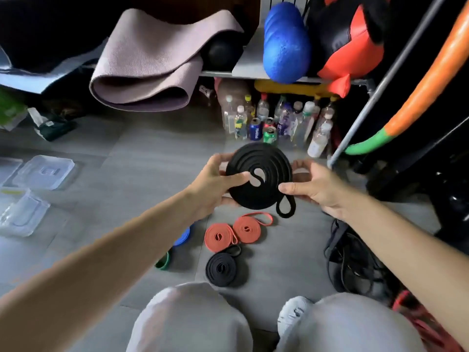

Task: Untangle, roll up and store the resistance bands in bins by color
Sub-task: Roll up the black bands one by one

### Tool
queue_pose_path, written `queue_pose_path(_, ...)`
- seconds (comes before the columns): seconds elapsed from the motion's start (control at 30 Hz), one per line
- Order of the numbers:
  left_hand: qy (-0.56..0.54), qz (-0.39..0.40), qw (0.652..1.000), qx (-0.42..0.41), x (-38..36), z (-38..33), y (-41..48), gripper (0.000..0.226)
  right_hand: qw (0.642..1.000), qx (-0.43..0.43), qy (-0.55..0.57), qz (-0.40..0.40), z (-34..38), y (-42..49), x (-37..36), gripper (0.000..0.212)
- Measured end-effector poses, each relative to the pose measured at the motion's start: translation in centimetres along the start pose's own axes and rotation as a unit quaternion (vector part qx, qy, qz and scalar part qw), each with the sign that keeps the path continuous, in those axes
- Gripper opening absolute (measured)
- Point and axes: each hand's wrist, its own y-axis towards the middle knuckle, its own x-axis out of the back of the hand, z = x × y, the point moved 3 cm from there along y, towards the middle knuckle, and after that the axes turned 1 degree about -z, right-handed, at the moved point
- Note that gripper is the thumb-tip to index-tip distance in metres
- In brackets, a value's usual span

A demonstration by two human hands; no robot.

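Nearest, two rolled red bands (219, 237) lie on the floor (152, 153); above them, the left hand (215, 181) and right hand (313, 190) each pinch one side of the big black coil (261, 158); its loose loop (285, 208) hangs nearer the right hand.

blue band (184, 237): 7 o'clock, mostly behind left forearm (121, 245)
green band (164, 262): 7 o'clock, edge only
red tangle (418, 326): 4 o'clock, cut by edge
black band (258, 174): hides fingers beneath
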Motion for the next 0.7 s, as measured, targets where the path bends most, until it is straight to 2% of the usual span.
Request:
queue_pose_path(0.1,-0.010,0.008,0.993,0.117,-0.6,7.5,4.0,0.043,0.996,-0.088,-0.028,0.005,-8.4,3.1,0.6,0.044)
queue_pose_path(0.2,-0.018,0.010,0.978,0.207,-1.2,15.9,7.2,0.033,0.983,-0.175,-0.055,0.028,-17.8,5.5,0.8,0.036)
queue_pose_path(0.27,0.000,-0.009,0.966,0.260,-1.3,21.1,8.9,0.023,0.972,-0.222,-0.072,0.036,-23.5,6.7,0.9,0.032)
queue_pose_path(0.33,0.022,-0.033,0.951,0.308,-1.6,25.9,10.2,0.022,0.960,-0.263,-0.084,0.052,-28.0,8.0,1.1,0.031)
queue_pose_path(0.43,0.060,-0.040,0.928,0.366,-1.9,31.9,11.1,0.035,0.941,-0.305,-0.114,0.095,-32.8,10.2,1.1,0.029)
queue_pose_path(0.5,0.074,-0.031,0.910,0.407,-1.8,34.5,11.1,0.036,0.924,-0.323,-0.151,0.135,-35.0,11.6,0.7,0.029)
queue_pose_path(0.6,0.064,-0.039,0.893,0.443,-1.3,37.2,10.9,0.028,0.901,-0.337,-0.211,0.173,-37.5,13.1,-0.3,0.045)
queue_pose_path(0.7,0.046,-0.070,0.888,0.452,-1.0,38.5,10.9,0.013,0.893,-0.319,-0.274,0.162,-38.5,13.7,-1.4,0.046)
